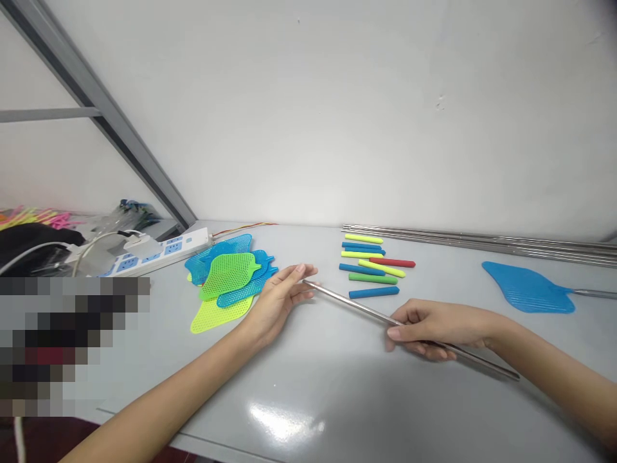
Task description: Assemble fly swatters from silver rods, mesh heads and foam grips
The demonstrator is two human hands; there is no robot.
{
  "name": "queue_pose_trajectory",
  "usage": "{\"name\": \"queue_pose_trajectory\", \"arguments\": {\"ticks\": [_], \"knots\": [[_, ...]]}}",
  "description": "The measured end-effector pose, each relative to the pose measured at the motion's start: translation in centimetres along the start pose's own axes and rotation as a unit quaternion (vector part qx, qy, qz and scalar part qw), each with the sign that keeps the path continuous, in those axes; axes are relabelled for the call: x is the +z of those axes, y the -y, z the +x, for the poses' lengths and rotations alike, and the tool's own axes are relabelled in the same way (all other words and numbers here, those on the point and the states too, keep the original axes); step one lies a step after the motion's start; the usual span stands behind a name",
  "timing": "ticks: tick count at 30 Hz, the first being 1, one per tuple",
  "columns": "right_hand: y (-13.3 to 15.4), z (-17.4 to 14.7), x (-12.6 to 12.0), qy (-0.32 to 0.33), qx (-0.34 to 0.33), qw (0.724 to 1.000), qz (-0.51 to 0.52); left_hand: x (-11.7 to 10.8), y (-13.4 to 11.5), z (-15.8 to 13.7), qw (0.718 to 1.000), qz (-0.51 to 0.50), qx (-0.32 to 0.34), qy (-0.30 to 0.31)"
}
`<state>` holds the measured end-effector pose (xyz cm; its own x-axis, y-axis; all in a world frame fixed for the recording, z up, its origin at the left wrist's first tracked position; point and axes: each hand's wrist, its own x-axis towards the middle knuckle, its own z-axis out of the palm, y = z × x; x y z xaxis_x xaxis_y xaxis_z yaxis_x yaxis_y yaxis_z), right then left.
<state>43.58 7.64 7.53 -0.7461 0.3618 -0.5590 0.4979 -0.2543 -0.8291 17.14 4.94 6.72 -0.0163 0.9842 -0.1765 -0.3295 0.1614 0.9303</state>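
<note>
My right hand [429, 328] is closed around a thin metal rod [354, 303], held slantwise above the grey table. The rod's lower end sticks out behind my wrist side, and its upper end points at my left hand [284, 292]. That hand has its fingers apart, with the rod's tip at the fingers; whether they touch is hard to tell. Beyond it lies a pile of plastic fly swatter heads, including a green head [229, 276], a blue head [219, 254] and a yellow head [219, 316]. Several coloured plastic handles, such as a green handle [373, 278] and a red handle [393, 262], lie in the middle.
A bundle of metal rods [482, 243] runs along the wall at right. In front of it lies a blue fly swatter [535, 289] on a metal shaft. A white power strip [164, 251] with cables stands at left, near a grey metal frame [116, 122].
</note>
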Motion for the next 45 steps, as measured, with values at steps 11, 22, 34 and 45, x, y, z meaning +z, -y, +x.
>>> {"name": "queue_pose_trajectory", "arguments": {"ticks": [11,22,34,45], "knots": [[0.3,-0.4,-0.5,-0.028,0.014,0.999,0.003,-0.4,0.6,0.5,0.994,0.024,0.083,-0.064],[2.0,-2.0,-1.0,-0.16,-0.075,0.978,0.114,0.3,-0.1,-0.4,0.997,0.029,0.031,0.06],[2.0,-0.6,3.3,-0.078,-0.138,0.969,0.191,1.3,0.7,-1.9,0.948,0.032,-0.073,0.309],[1.8,-0.4,3.6,-0.062,-0.13,0.966,0.216,1.3,1.3,-2.0,0.95,0.197,0.045,0.237]]}}
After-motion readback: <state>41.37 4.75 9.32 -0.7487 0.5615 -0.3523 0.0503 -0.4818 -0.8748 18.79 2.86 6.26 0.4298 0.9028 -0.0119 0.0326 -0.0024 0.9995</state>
